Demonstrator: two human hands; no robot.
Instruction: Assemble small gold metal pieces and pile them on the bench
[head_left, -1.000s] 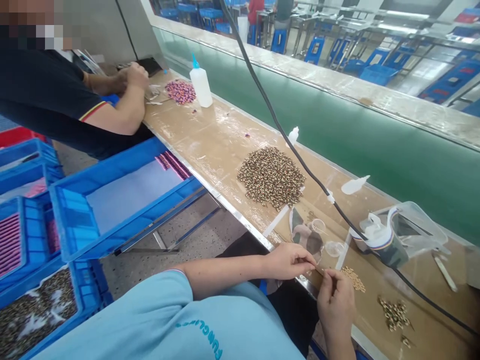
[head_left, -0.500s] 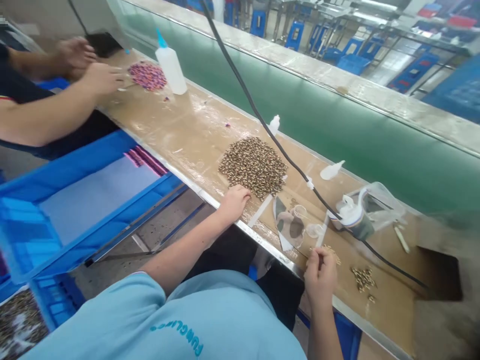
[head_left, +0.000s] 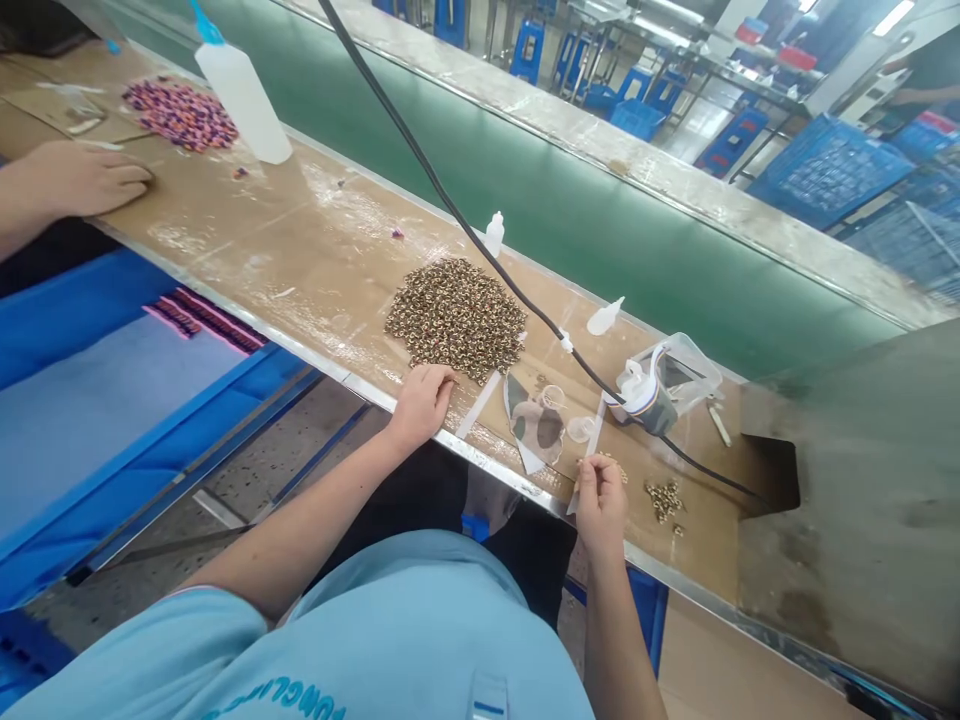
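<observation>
My left hand [head_left: 421,402] rests at the near edge of a big heap of small gold-brown rings [head_left: 456,319] on the brown bench top [head_left: 315,250]; its fingers are curled over the heap's edge. My right hand [head_left: 600,495] is closed in a pinch at the bench's front edge, holding something small that I cannot make out. A small scatter of the same rings [head_left: 664,497] lies just right of that hand. A patterned scrap [head_left: 536,425] and small clear caps [head_left: 579,429] lie between my hands.
A black cable [head_left: 420,150] crosses the bench to a taped tool in a clear tray [head_left: 660,385]. A white squeeze bottle [head_left: 240,90] and a pink-purple pile [head_left: 178,110] are far left, beside another person's hand [head_left: 79,178]. A green conveyor belt [head_left: 600,230] runs behind. A blue crate [head_left: 112,400] sits below left.
My left hand left the right hand and reached to the near edge of the ring heap. My right hand stayed pinched at the bench edge. The view swung right.
</observation>
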